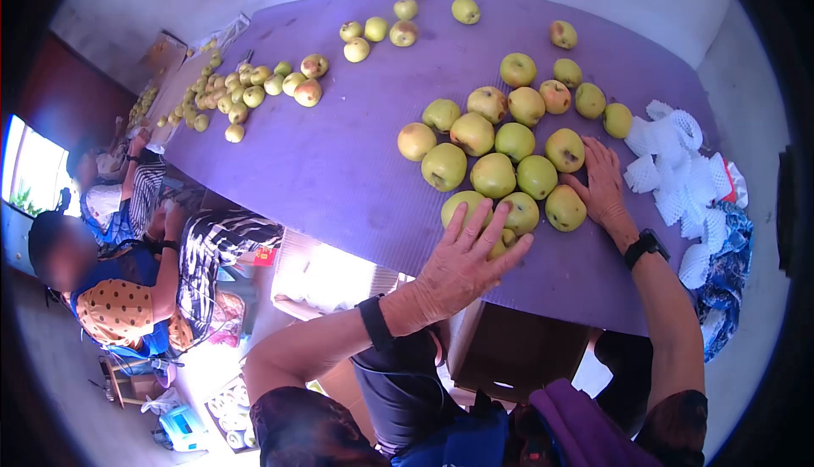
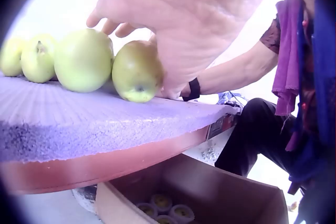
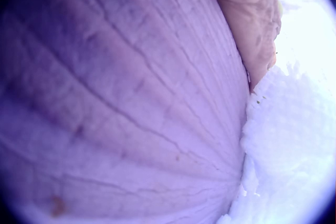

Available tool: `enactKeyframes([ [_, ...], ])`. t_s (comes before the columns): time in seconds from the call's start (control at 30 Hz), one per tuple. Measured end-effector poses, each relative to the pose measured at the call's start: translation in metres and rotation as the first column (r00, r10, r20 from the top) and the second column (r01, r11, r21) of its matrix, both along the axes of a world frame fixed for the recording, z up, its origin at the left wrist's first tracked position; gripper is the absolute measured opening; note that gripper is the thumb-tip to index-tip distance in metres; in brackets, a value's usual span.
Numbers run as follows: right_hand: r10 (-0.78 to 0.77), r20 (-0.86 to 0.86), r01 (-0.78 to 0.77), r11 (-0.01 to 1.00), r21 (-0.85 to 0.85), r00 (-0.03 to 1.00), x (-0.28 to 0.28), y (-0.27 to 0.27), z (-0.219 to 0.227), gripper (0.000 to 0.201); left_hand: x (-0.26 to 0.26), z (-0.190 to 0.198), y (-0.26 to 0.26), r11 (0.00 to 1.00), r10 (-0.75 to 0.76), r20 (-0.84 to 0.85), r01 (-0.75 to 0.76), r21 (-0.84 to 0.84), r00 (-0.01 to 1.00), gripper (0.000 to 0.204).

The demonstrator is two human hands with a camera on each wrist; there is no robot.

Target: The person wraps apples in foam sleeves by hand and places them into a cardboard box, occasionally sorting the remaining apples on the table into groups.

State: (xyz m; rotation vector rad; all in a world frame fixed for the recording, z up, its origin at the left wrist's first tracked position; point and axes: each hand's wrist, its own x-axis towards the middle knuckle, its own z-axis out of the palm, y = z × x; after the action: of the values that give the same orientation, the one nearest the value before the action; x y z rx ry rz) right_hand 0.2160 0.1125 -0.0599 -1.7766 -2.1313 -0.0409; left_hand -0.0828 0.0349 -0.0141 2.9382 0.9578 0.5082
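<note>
A loose cluster of yellow-green apples [image 1: 492, 175] lies on the purple-covered table [image 1: 339, 179]. My left hand [image 1: 458, 268] spreads its fingers over the apples nearest the front edge. In the left wrist view this palm [image 2: 194, 19] arches above a green apple [image 2: 84, 61] and a browner apple [image 2: 137, 71] close to the table's rim. On the cluster's right side, my right hand [image 1: 604, 183] rests with extended fingers alongside an apple with a dark spot [image 1: 565, 208]. The right wrist view catches only part of that hand [image 3: 252, 19], low over the ribbed cover.
White foam fruit nets [image 1: 674, 162] are heaped at the right, beside a blue patterned cloth [image 1: 725, 272]. More apples [image 1: 229, 90] are strewn toward the far left. Under the front edge stands an open cardboard box [image 2: 252, 192] with several net-wrapped fruits. Two people sit along the left side.
</note>
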Motion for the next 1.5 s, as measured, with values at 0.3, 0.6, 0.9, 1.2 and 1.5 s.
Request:
enactKeyframes([
  [0.3,0.034,-0.002,-0.034,0.999,0.015,0.999,0.002,0.000,0.001,0.068,-0.017,0.012,0.009,0.997,-0.075,0.147,0.079,-0.020,0.986,0.091],
  [0.6,0.025,-0.018,-0.025,1.000,0.001,1.000,0.001,0.000,0.001,0.068,-0.096,0.011,0.105,0.782,0.609,0.387,-0.607,-0.144,0.693,0.084],
  [0.9,0.007,-0.006,-0.007,1.000,-0.018,1.000,0.000,0.000,0.003,0.069,-0.190,0.007,0.245,0.429,0.892,0.263,-0.871,-0.238,0.368,0.105],
  [1.2,-0.016,-0.043,0.013,0.997,-0.070,0.999,-0.004,-0.001,0.009,0.069,-0.201,0.007,0.297,0.352,0.935,0.155,-0.882,-0.315,0.318,0.102],
  [1.5,-0.025,-0.026,0.022,0.996,-0.089,0.999,0.001,0.000,0.004,0.076,-0.240,-0.005,0.346,0.416,0.906,0.173,-0.885,-0.208,0.386,0.100],
])
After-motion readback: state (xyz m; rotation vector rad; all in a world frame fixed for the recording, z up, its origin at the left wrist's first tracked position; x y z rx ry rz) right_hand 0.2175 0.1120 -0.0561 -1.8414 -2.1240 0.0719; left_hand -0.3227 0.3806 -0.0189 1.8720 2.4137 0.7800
